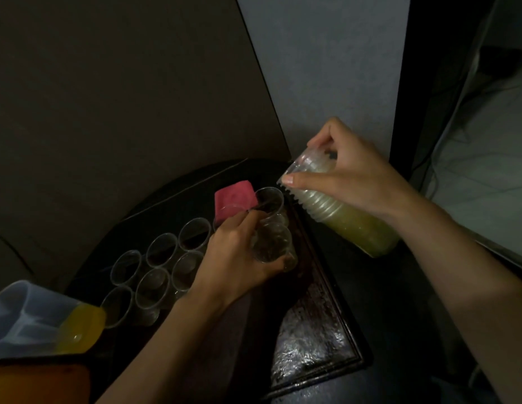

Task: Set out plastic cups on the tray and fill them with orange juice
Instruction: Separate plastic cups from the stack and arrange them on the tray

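Bare room on dark rectangular tray (309, 339) toward near right edge. At least seven clear plastic cups (160, 249) standing leftward; left hand (236, 258) fingers curled round another cup (273, 246); right hand (350, 176) fingers clasping one nested cup stack (321, 205) beside right rim.

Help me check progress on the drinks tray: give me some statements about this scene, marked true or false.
1. The right hand holds a stack of cups, tilted. True.
2. The empty cups standing on the tray are already full of juice. False: they look clear and empty.
3. The left hand grips a single clear cup over the tray. True.
4. The juice jug is being tipped over a cup. False: it sits at the lower left, and neither hand touches it.
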`<state>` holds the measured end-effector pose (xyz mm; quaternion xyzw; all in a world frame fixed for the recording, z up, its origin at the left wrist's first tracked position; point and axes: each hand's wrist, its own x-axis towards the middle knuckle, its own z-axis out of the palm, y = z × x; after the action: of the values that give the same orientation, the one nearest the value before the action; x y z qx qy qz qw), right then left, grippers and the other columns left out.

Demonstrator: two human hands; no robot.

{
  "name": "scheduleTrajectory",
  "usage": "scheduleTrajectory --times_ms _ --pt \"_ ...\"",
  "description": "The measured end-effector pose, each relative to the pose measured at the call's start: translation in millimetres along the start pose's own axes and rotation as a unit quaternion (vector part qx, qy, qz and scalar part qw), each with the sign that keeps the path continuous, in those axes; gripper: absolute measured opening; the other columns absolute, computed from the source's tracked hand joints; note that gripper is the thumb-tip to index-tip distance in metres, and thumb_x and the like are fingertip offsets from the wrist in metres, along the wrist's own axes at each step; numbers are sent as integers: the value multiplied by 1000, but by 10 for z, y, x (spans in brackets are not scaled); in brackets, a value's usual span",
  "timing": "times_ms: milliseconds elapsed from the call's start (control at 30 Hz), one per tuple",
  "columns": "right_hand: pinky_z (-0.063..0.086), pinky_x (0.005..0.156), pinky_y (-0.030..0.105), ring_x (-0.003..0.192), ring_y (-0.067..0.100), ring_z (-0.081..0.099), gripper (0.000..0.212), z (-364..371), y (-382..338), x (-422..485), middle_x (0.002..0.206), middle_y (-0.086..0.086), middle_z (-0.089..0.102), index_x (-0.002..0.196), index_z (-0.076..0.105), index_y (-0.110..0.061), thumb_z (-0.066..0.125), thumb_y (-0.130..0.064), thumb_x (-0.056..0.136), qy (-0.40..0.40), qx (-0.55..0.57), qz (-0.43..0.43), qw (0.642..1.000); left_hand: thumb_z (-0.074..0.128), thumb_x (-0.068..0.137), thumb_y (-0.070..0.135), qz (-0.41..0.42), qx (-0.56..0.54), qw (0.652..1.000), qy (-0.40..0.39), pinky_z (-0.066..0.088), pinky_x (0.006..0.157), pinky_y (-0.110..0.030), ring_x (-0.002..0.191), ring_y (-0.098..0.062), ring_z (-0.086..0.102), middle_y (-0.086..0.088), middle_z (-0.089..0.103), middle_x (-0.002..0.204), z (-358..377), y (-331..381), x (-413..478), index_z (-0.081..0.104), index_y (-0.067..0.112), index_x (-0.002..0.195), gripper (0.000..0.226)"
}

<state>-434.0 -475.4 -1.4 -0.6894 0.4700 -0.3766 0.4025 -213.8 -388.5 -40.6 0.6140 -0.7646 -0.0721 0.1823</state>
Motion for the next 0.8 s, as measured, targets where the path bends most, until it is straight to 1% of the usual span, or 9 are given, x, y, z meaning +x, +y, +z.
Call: scheduleTrajectory --times_ms 200,300,467,567,700,800 --pt "46 80 25 110 9 55 64 17 6 -1 118 -6 57 114 52 -23 86 -52 68 -5 -3 -3 1000 74 70 62 11 14 1000 13 54 80 -37 95 -10 62 7 63 106 4 -2 11 66 21 118 64" --pt "48 82 27 110 10 56 65 24 11 5 119 -5 57 114 52 -23 86 -53 68 -6 -4 -2 1000 73 69 64 7 17 1000 11 54 80 -39 94 -12 62 6 64 106 1 -17 11 67 21 115 63" --pt "47 79 26 109 11 55 64 38 18 14 118 -5 56 114 52 -24 86 -53 68 -9 -6 -2 1000 72 68 66 8 42 999 14 53 82 -45 97 -17 64 6 65 107 12 -33 6 67 21 113 64" --pt "47 79 28 110 12 56 63 47 21 20 120 -3 56 112 52 -25 86 -53 67 -14 1 1 1000 72 69 68 6 32 999 10 53 82 -44 97 -13 62 7 64 108 9 -35 5 66 23 115 65" --pt "45 76 26 108 10 56 62 60 9 14 119 -4 57 111 51 -26 86 -53 68 -14 -4 -2 1000 71 69 69 9 27 1000 2 54 82 -42 97 -10 60 7 63 110 -10 -46 4 66 22 116 67" --pt "47 80 27 109 10 55 63 73 20 11 120 -5 56 112 51 -26 85 -54 68 -18 -4 1 1000 73 68 68 13 22 1000 9 54 82 -42 97 -11 60 8 63 108 -3 -52 8 67 23 114 65"
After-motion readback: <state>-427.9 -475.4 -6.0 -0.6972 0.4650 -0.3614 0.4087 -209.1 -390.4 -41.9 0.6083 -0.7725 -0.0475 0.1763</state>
